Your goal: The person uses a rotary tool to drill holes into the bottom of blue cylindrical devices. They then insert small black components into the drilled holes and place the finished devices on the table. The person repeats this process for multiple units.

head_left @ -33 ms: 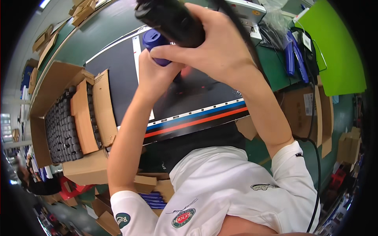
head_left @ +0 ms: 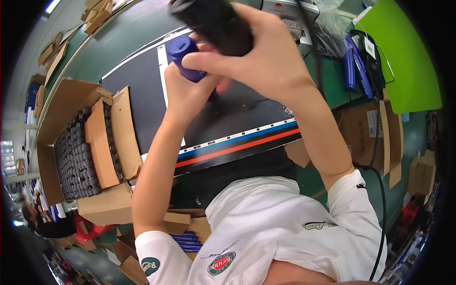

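Fingers of the right hand (head_left: pixel 266 57) are wrapped around a black handheld tool (head_left: pixel 216 21), and the left hand (head_left: pixel 187 92) grips a blue cylindrical part (head_left: pixel 185 57) just under it, above the black mat (head_left: pixel 237 118). At the left stands an open cardboard box (head_left: pixel 71 142) full of dark cylinders (head_left: pixel 76 156). Blue pieces (head_left: pixel 354 66) lie near the green board (head_left: pixel 408 57).

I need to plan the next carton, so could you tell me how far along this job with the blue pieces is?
Done: hard to judge; no finished pile is clearly visible. In hand: the left hand grips one blue cylindrical piece, while the right hand presses a black handheld tool against it. Left: the open cardboard box at the left looks nearly full of dark round-topped pieces.
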Demonstrator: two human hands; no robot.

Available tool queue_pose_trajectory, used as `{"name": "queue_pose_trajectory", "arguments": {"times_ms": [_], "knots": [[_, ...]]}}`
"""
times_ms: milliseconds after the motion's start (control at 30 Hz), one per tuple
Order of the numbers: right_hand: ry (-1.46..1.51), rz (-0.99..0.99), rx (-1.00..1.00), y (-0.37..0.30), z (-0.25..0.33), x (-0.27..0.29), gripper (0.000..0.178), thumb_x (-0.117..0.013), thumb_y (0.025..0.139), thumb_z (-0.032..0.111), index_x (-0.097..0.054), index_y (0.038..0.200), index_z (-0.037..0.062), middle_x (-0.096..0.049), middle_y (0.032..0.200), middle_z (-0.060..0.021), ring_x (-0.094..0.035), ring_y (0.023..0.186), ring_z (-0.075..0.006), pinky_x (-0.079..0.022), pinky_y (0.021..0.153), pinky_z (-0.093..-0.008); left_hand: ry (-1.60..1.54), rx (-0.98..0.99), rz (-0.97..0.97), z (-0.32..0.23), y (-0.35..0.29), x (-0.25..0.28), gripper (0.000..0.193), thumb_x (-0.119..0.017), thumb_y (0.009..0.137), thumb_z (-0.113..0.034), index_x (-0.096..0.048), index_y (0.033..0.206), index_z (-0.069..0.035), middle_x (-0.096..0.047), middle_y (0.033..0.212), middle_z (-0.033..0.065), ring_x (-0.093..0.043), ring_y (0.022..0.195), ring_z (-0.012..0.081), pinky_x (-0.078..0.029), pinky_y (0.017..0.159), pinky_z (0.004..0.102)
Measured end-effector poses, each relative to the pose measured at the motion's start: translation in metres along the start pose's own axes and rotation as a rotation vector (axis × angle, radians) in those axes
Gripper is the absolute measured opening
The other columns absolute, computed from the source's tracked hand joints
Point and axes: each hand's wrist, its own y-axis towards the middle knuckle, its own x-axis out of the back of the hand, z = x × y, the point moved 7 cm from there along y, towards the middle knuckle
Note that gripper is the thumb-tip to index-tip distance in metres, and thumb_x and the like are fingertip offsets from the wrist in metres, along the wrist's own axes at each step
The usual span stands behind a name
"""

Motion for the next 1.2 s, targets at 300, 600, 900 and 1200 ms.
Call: {"name": "queue_pose_trajectory", "arguments": {"times_ms": [300,600,900,1200], "knots": [[0.495,-0.357,-0.144,-0.023,-0.015,0.079,0.032,-0.08,0.085,0.013,-0.065,0.109,-0.0016,-0.07,0.097,-0.0112,-0.068,0.075,-0.0137,-0.05,0.054,-0.0229,-0.041,-0.143,-0.084,0.0,-0.002,-0.018,0.015,-0.062,0.084,0.004,-0.068,0.098,0.004,-0.06,0.071,-0.0014,-0.056,0.062,0.0046,-0.045,0.058,0.0209],[1.094,-0.536,-0.136,-0.07,-0.121,0.108,0.033,-0.062,0.099,0.037,-0.059,0.114,0.0085,-0.07,0.101,-0.0111,-0.066,0.077,-0.0188,-0.053,0.063,-0.0341,-0.131,0.021,0.025,0.005,0.025,-0.002,0.031,-0.061,0.091,0.001,-0.053,0.121,0.003,-0.063,0.082,0.0095,-0.063,0.074,0.0174,-0.052,0.075,0.0342],[1.565,-0.526,-0.339,-0.12,-0.187,0.071,0.03,-0.055,0.103,0.041,-0.054,0.116,0.0134,-0.065,0.096,-0.0088,-0.064,0.081,-0.02,-0.05,0.072,-0.0343,1.64,-0.163,0.304,0.102,0.209,0.069,0.046,-0.068,0.078,0.003,-0.06,0.12,-0.014,-0.062,0.118,0.0058,-0.053,0.119,0.032,-0.051,0.094,0.0417],[1.549,-0.482,-0.307,-0.118,-0.184,0.067,0.028,-0.058,0.102,0.033,-0.051,0.118,0.0108,-0.06,0.096,-0.0108,-0.061,0.081,-0.0216,-0.05,0.072,-0.0367,1.611,-0.235,0.375,0.111,0.285,0.038,0.06,-0.056,0.082,0.006,-0.05,0.14,-0.008,-0.052,0.141,0.0169,-0.046,0.134,0.0332,-0.04,0.11,0.0444]]}}
